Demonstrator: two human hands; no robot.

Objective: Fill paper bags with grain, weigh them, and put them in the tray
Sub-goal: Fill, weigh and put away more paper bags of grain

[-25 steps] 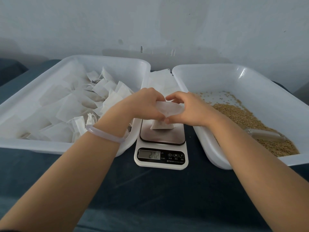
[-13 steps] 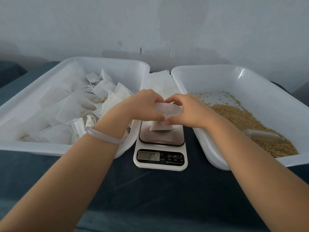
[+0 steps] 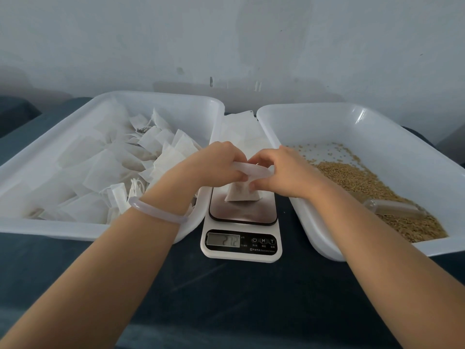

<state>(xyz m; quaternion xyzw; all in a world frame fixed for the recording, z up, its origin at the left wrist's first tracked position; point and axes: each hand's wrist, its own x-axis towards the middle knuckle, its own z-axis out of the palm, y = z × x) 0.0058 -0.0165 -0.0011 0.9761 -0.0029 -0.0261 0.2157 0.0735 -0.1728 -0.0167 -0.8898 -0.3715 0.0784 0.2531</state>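
We look down on a dark tabletop (image 3: 239, 298) with a white scale (image 3: 241, 257) near its middle. A small paper bag (image 3: 241, 195) stands upright on the scale's platform, its lower part bulging and its top drawn out sideways into a flat band. The left hand (image 3: 216, 163) pinches the left end of that band between thumb and curled fingers. The right hand (image 3: 284, 170) pinches the right end in the same way, so that both hands meet just above the platform. The display (image 3: 223, 240) at the near edge of the scale shows digits that we read as 2, 1, 2; we cannot make out a decimal point.

To the left of the scale sits the left tray (image 3: 50, 229), white and rectangular, holding a loose heap of filled bags (image 3: 100, 159). To the right sits the right tray (image 3: 377, 108), of the same kind, with grain (image 3: 364, 182) spread over its near right part. A clear scoop (image 3: 392, 209) lies on the grain. Between the two trays, on the far side of the scale, lies a flat stack of empty bags (image 3: 239, 129). A pale bracelet (image 3: 156, 212) circles the left wrist.
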